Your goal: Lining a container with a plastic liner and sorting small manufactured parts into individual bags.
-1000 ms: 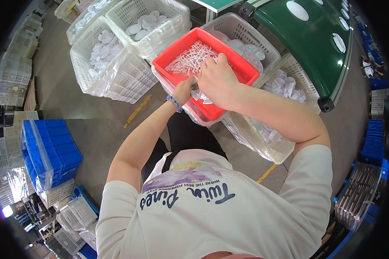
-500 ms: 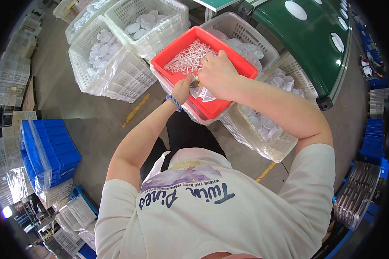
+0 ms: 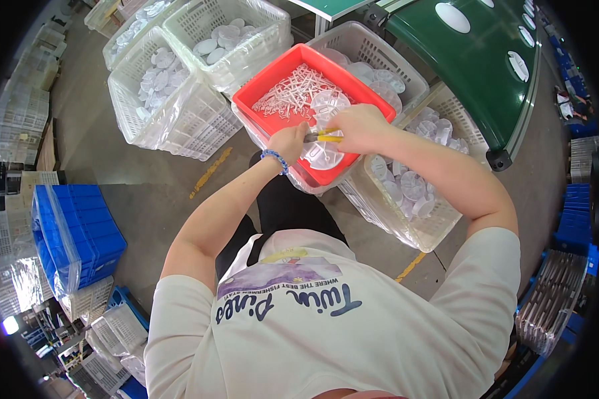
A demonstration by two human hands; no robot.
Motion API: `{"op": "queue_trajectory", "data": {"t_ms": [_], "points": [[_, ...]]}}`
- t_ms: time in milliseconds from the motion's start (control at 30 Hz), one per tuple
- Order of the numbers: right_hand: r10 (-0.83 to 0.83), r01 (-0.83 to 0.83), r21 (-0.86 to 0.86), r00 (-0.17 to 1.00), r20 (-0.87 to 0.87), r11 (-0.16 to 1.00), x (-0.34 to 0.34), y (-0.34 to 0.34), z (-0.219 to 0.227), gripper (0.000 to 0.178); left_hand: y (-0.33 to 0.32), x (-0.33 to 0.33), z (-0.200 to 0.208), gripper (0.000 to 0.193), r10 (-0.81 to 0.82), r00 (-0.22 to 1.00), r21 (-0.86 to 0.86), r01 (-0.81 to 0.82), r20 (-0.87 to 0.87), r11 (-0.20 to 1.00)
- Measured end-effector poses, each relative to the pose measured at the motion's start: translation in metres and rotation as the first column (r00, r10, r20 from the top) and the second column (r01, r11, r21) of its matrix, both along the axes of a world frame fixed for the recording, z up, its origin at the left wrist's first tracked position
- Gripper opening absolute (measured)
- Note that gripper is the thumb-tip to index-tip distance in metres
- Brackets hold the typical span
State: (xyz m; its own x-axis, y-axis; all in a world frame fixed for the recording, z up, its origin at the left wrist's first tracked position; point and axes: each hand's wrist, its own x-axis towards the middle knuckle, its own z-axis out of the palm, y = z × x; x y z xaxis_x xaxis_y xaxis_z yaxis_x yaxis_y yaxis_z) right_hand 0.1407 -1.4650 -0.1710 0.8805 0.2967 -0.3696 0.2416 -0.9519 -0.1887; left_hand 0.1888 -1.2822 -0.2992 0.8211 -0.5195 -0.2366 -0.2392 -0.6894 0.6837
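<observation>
Head view: over the red tray [image 3: 273,83], my left hand [image 3: 287,141] pinched a thin clear plastic disc [image 3: 323,154] at its rim; my right hand [image 3: 354,128] closed on a yellow-handled cutter [image 3: 326,137]. The disc looked light, flexible and slippery.

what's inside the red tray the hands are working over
The red tray holds a heap of thin white plastic offcuts and clear round plastic pieces. The left hand and right hand cover part of its near end, so anything beneath them is hidden.
</observation>
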Motion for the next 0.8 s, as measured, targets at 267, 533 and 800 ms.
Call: {"op": "queue_trajectory", "data": {"t_ms": [267, 533, 800], "points": [[-0.093, 0.074, 0.089, 0.968, 0.235, 0.993, -0.027, -0.021, -0.008, 0.037, -0.011, 0.014, 0.029, 0.057, -0.168, 0.972, -0.054, 0.179, 0.164, 0.982], [0.01, 0.062, -0.146, 0.895, 0.445, 0.987, -0.049, -0.002, 0.02, 0.025, -0.02, 0.01, 0.04, 0.053, -0.197, 0.969, -0.037, 0.204, 0.146, 0.978], [-0.319, 0.175, 0.329, 0.83, 0.458, 0.928, -0.046, -0.011, 0.05, 0.04, 0.022, 0.033, 0.035, 0.069, 0.081, 0.995, -0.068, -0.085, -0.058, 0.994]]}}
